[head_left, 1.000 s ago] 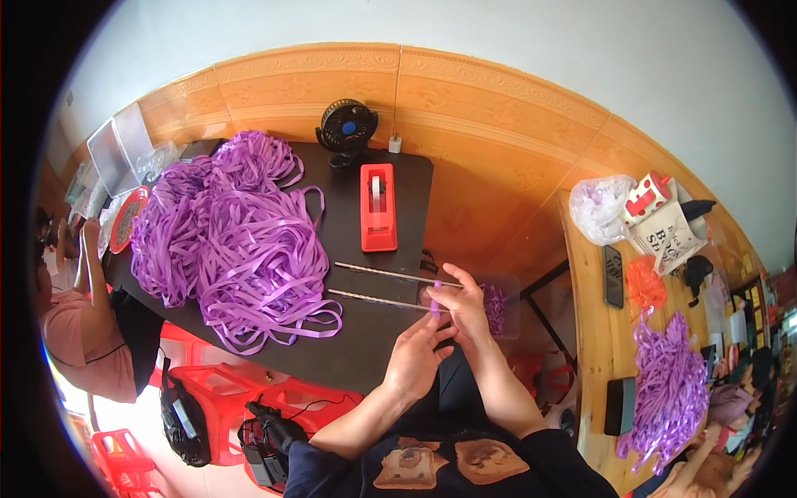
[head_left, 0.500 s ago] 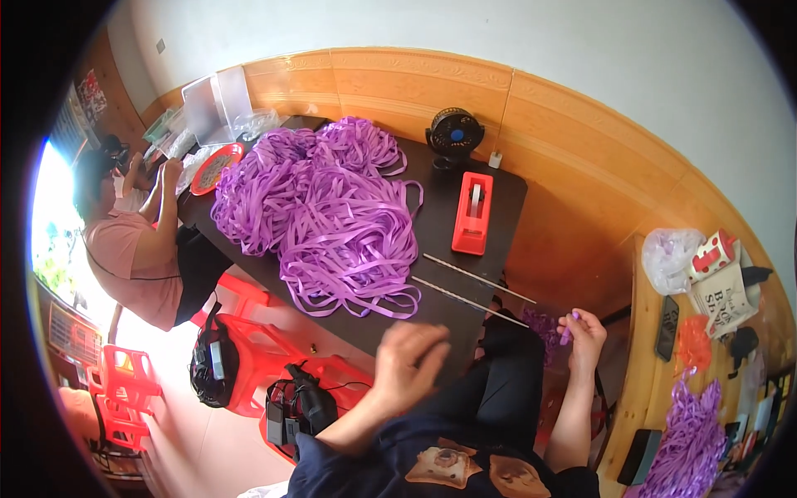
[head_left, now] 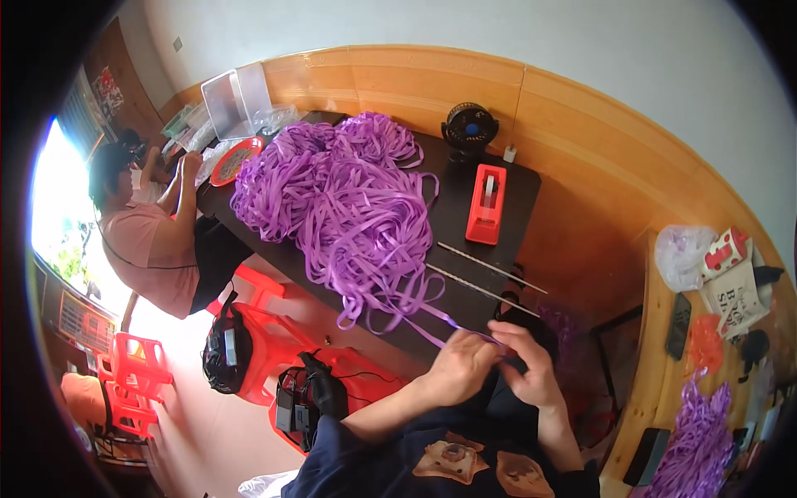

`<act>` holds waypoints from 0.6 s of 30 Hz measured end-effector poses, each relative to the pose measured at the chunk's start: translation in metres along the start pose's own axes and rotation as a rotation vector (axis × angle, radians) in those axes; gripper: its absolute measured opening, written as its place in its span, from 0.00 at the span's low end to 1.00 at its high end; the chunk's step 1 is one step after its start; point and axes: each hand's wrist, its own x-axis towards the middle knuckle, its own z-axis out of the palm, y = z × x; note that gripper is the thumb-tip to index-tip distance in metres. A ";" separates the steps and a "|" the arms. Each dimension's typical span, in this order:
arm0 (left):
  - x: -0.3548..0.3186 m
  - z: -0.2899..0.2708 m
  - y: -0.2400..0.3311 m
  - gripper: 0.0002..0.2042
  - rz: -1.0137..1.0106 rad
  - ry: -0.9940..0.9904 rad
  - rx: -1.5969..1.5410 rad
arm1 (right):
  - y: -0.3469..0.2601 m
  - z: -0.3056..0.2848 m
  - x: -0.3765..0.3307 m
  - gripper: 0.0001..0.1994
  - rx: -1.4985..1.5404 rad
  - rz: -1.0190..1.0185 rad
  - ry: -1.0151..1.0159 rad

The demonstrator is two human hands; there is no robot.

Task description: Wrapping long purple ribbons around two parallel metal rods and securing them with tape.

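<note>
low in the frame, the left hand point(head_left: 462, 365) and right hand point(head_left: 531, 365) pinch a purple ribbon strand point(head_left: 432, 328), fingers seemingly closed on it. the big ribbon heap point(head_left: 340, 199) at upper centre looks mostly unworked.

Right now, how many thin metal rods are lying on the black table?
2. The far rod and the near rod lie side by side on the black table, between the red tape dispenser and both hands. The ribbon pile may hide more.
</note>
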 end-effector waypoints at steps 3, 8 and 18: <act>0.000 0.005 0.003 0.12 0.045 -0.057 -0.025 | 0.011 0.009 -0.003 0.25 0.111 0.041 -0.065; -0.003 -0.038 -0.020 0.08 0.006 0.015 0.098 | 0.033 0.009 -0.020 0.14 0.102 0.166 -0.047; -0.003 -0.107 -0.100 0.06 -0.264 -0.197 0.173 | 0.021 0.000 -0.047 0.11 -0.171 -0.102 0.210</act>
